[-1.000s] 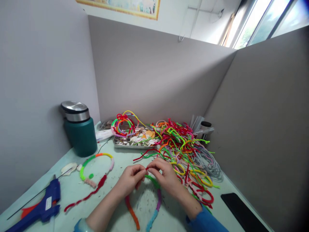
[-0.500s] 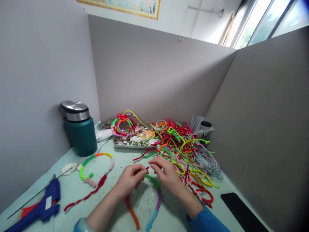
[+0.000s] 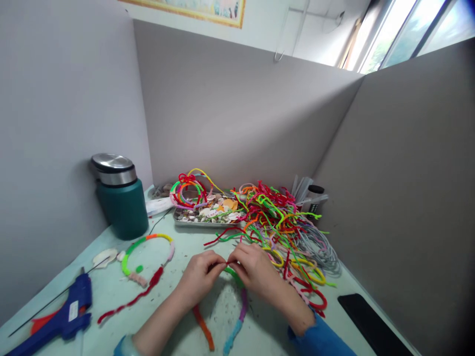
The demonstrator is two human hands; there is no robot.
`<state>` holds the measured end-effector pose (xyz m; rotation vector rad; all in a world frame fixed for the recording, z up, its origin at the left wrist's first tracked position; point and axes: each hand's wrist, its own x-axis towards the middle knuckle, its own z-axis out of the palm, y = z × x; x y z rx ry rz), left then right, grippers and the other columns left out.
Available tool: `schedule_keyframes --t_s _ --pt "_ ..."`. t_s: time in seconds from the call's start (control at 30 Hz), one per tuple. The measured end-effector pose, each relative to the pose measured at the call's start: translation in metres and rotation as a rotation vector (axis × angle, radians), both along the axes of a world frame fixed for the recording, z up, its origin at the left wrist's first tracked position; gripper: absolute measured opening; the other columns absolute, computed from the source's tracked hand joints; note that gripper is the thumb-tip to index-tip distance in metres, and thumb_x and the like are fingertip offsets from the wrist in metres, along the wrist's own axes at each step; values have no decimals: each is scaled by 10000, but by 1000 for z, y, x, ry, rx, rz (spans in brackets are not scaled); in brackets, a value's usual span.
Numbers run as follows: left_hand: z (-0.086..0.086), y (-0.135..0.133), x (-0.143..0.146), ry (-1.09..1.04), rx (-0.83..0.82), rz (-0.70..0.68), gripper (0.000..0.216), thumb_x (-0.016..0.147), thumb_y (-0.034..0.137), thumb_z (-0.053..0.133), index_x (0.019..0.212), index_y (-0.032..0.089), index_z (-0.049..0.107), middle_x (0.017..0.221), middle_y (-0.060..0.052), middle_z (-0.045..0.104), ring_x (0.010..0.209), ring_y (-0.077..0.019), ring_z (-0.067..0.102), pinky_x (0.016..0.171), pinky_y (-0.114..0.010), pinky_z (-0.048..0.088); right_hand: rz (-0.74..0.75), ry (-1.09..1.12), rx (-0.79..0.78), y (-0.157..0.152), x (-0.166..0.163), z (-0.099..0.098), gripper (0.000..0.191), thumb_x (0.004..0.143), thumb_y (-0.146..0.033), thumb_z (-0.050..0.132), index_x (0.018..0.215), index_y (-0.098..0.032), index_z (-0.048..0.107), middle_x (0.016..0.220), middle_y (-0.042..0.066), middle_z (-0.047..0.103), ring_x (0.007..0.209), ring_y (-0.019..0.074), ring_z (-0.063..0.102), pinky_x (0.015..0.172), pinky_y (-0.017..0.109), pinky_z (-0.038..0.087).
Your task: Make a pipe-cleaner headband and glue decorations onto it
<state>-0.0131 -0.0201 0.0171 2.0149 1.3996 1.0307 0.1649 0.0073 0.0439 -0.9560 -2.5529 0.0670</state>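
Note:
My left hand [image 3: 203, 273] and my right hand [image 3: 248, 267] meet at the top of a multicoloured pipe-cleaner ring [image 3: 243, 306], which is open at the bottom. Its bands run from orange and red on the left to green, purple and light blue on the right. Both hands are closed, thumb against fingers. Between the fingertips shows a bit of red pipe cleaner [image 3: 227, 264], pinched from both sides. Left of my hands lies another ring [image 3: 171, 251] in green, yellow, orange and pink, with a red twisted tail.
A blue glue gun [image 3: 76, 309] lies at the left, with a teal bottle [image 3: 124, 207] behind it. At the back stands a metal tray [image 3: 200, 224] of shells. A heap of pipe cleaners [image 3: 274, 212] spreads to the right, near a black phone-like slab [image 3: 367, 321]. Grey partitions [image 3: 230, 109] enclose the table.
My right hand has moved left and closed its fingertips on the red pipe cleaner beside my left hand's fingertips. Before, the hands were slightly apart.

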Motion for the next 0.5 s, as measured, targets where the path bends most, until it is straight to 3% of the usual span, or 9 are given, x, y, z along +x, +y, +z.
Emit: schedule_keyframes --t_s 0.17,0.27,0.4,0.5 --pt "-2 -1 1 29 43 18 221 825 241 501 763 184 705 735 -43 660 707 -163 592 658 -240 404 -70 -32 38 -2 -3 -4 52 855 -179 536 828 -184 580 817 29 602 761 170 521 699 304 309" --pt "-3 0 1 -70 -57 22 243 832 280 487 786 187 706 696 -32 680 606 -148 587 607 -237 414 -115 62 5 -2 -5 -7 67 852 -160 523 813 -177 574 809 34 594 747 168 514 697 299 322" --pt "-4 2 2 -356 -294 -10 274 805 373 514 783 151 674 681 -30 678 439 -111 541 484 -228 411 -125 362 -143 -4 -11 -12 96 836 -143 518 759 -168 569 756 19 567 732 152 515 665 266 352" --pt "-2 3 4 -585 -460 -84 308 740 424 595 776 121 643 678 -42 676 413 -105 549 449 -220 408 -116 641 -369 -5 -18 -16 108 813 -173 534 712 -162 574 695 5 554 677 139 513 620 247 376"
